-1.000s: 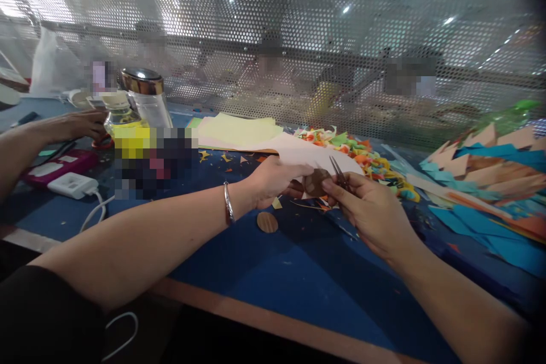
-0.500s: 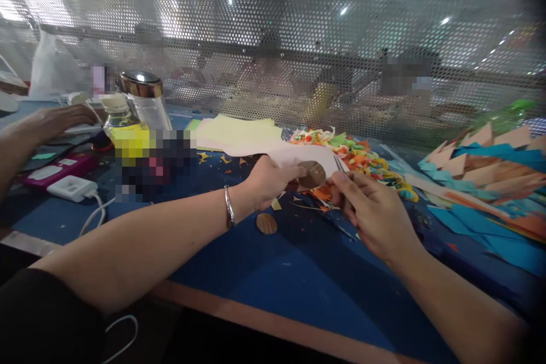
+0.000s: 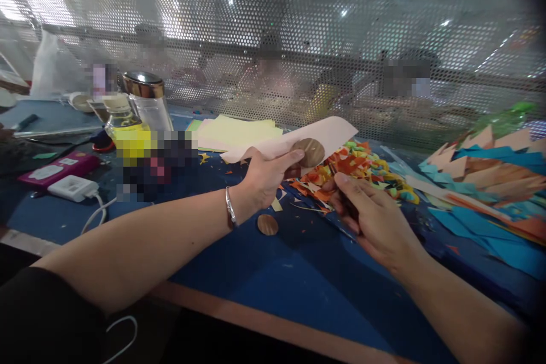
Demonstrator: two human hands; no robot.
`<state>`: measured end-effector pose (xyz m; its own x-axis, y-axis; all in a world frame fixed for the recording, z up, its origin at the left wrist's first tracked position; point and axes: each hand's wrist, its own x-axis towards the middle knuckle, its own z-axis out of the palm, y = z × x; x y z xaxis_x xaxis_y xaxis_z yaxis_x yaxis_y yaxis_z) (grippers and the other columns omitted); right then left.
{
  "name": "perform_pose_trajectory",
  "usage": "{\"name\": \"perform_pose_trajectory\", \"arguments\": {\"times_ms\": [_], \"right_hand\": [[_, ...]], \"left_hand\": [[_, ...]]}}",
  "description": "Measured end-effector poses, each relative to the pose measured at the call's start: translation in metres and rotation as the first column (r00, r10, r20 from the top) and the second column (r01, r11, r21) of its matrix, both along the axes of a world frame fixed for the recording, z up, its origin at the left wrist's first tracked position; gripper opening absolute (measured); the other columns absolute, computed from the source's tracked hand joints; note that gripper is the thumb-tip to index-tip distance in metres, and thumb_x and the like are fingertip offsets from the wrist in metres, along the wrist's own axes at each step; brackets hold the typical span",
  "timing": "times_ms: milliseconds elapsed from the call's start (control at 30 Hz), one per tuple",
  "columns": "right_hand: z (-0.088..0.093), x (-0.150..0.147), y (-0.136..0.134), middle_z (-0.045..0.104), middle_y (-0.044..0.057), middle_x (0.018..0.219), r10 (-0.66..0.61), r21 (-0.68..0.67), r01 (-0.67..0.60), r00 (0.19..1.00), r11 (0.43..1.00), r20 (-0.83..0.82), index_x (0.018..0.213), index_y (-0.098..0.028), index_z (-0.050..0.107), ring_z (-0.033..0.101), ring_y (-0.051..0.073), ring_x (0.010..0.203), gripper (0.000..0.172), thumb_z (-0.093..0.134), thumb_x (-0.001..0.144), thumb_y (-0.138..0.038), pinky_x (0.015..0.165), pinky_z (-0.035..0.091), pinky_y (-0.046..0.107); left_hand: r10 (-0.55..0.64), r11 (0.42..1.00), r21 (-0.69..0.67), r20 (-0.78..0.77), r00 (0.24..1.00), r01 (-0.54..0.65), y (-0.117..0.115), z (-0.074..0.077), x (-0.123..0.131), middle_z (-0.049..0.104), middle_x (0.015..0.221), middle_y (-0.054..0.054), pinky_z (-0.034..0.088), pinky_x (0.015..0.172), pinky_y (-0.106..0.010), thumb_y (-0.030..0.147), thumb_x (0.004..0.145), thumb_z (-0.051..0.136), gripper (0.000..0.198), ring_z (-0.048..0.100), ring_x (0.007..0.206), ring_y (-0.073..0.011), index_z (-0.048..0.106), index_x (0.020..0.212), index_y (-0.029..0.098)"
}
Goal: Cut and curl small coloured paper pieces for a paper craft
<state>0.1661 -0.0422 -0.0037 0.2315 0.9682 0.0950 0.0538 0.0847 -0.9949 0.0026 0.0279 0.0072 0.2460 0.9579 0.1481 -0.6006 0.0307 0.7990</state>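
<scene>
A pale pink sheet of paper is pinched in my left hand, together with a brown wood-grain oval disc that my thumb presses against the sheet. To its right, my right hand is closed around scissors, mostly hidden by the fingers; only a little of the metal shows near the paper's lower edge. A second brown oval disc lies on the blue table below my left hand. Colourful paper scraps are heaped behind and under my hands.
Yellow and pink sheets lie at the back. Folded blue and tan paper pieces pile up at right. On the left stand a bottle and a glass jar, near a magenta box and white charger. A perforated screen rises behind.
The paper's right end has lifted and tilted upward in my left hand, away from the scissors. My right hand stays nearly in place. Another person's arm at the left has mostly withdrawn from view.
</scene>
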Motion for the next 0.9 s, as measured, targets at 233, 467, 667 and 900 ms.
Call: {"name": "perform_pose_trajectory", "arguments": {"times_ms": [233,467,667,900], "right_hand": [[0.0023,0.0014,-0.001,0.05,-0.005,0.052,0.118,-0.027,-0.12,0.99,0.992,-0.075,0.076,-0.017,0.069,0.031,0.001,0.033,0.057,0.085,0.07,-0.071,0.032,0.019,0.017],[0.0033,0.0029,-0.0016,0.049,-0.005,0.054,0.177,-0.026,-0.182,0.974,0.983,-0.138,0.078,-0.017,0.067,0.029,0.001,0.034,0.052,0.082,0.078,-0.066,0.033,0.018,0.016],[0.0055,0.0027,-0.0023,0.047,-0.006,0.054,0.2,-0.037,-0.21,0.964,0.977,-0.177,0.078,-0.016,0.067,0.029,0.0,0.033,0.053,0.085,0.074,-0.066,0.033,0.018,0.016],[0.0059,0.0032,-0.0023,0.048,-0.005,0.053,0.196,-0.029,-0.206,0.961,0.978,-0.195,0.077,-0.017,0.068,0.029,0.001,0.034,0.05,0.086,0.075,-0.063,0.033,0.018,0.016]], "left_hand": [[-0.104,0.995,0.0,0.012,0.994,0.104,-0.0018,-0.001,0.0006,0.078,0.093,-0.006,0.057,0.077,-0.033,0.03,0.058,0.096,0.043,0.07,0.083,-0.0175,0.076,0.093,0.015],[-0.117,0.993,-0.002,0.013,0.993,0.117,-0.0057,-0.0017,0.0015,0.069,0.072,0.0,0.056,0.07,-0.03,0.031,0.055,0.099,0.041,0.064,0.069,-0.0126,0.073,0.082,0.014],[-0.12,0.993,-0.01,0.01,0.993,0.121,-0.0039,-0.0043,0.0011,0.071,0.077,-0.002,0.056,0.075,-0.032,0.029,0.058,0.098,0.04,0.064,0.07,-0.0129,0.074,0.087,0.014],[-0.129,0.99,0.056,-0.053,0.99,0.132,-0.0062,-0.0037,0.0006,0.07,0.072,-0.001,0.054,0.078,-0.033,0.025,0.067,0.091,0.023,0.066,0.072,-0.0144,0.074,0.08,0.014]]}}
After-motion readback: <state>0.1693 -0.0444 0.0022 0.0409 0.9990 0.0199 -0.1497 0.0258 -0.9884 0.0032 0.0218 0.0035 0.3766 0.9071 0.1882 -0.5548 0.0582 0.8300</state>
